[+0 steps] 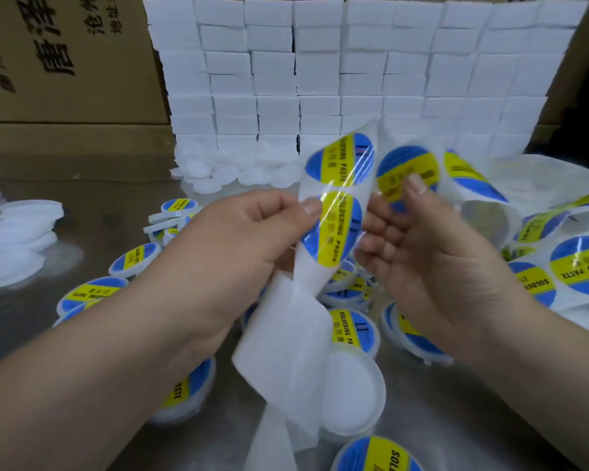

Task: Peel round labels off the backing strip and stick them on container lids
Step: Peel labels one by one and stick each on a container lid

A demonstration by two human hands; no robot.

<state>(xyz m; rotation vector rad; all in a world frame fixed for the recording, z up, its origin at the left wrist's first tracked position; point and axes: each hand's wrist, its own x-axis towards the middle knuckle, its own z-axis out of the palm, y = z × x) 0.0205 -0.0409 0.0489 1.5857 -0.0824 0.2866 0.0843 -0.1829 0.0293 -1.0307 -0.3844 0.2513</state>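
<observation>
Pinching the backing strip [334,185] by its edge, my left hand [249,232] holds it upright. My right hand [422,253] pinches a round label [407,171], seemingly peeled free. The bare lid [354,392] lies straight below, nearer my right hand, I judge.

Left hand [249,232], right hand [432,256] on backing strip [306,334]
</observation>
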